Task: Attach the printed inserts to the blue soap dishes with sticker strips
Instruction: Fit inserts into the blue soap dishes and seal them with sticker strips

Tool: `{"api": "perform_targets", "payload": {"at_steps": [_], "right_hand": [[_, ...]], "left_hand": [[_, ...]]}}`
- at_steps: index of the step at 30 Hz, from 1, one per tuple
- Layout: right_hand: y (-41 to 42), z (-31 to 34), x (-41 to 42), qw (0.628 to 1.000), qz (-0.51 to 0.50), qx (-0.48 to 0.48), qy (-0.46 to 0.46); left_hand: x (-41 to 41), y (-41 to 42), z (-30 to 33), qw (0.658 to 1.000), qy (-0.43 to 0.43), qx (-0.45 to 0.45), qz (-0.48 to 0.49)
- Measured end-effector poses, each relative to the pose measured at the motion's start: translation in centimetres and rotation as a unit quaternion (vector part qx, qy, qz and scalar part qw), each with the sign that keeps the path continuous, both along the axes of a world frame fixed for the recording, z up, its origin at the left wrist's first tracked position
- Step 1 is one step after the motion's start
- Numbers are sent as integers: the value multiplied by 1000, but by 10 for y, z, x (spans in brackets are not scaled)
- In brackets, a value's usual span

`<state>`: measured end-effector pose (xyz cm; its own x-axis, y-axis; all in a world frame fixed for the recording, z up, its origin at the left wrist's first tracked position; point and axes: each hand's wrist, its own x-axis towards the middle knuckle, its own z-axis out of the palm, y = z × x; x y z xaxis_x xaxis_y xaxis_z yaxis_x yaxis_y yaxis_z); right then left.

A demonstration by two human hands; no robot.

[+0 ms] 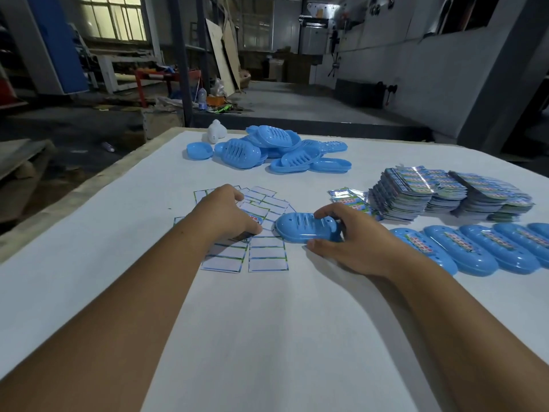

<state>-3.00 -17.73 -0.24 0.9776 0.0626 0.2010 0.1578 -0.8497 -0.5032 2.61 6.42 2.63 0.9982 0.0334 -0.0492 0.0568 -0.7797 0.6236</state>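
Note:
A blue soap dish (pixel 300 230) lies on the white table in front of me, slotted side up. My right hand (pixel 353 239) grips its right end, fingers over the top and thumb under the near edge. My left hand (pixel 228 215) rests on a spread of white sticker sheets (pixel 267 257) just left of the dish, fingers curled down and pinching at a strip near a printed piece; the fingertips are partly hidden. Stacks of printed inserts (pixel 430 191) stand at the right.
A pile of loose blue soap dishes (pixel 267 150) lies at the far middle of the table (pixel 267 337), beside a small white object (pixel 216 130). A row of dishes with inserts attached (pixel 490 248) runs along the right. The table's left edge drops to a cluttered workshop floor.

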Motion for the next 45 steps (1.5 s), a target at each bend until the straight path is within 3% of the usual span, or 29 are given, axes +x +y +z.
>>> {"api": "perform_targets", "payload": {"at_steps": [8,11,15,20,39,45], "right_hand": [[3,-1,1,999,-20,16,-23],[9,2,4,987,-28,126,-91],[18,9,6,946,32,319,-54],[18,8,7,940,54,332,-60],[13,16,3,938,25,342,-49],[11,14,4,942,-25,330,-59]], "left_hand": [[4,-2,0,987,-78,-137,-10],[-5,-15,6,964,-82,-245,-68],[-18,-33,5,935,-44,-324,-138],[-17,-38,-1,950,-53,-280,-128],[-18,-33,4,955,-47,-243,-166],[-19,-33,4,948,-53,-251,-188]]}}
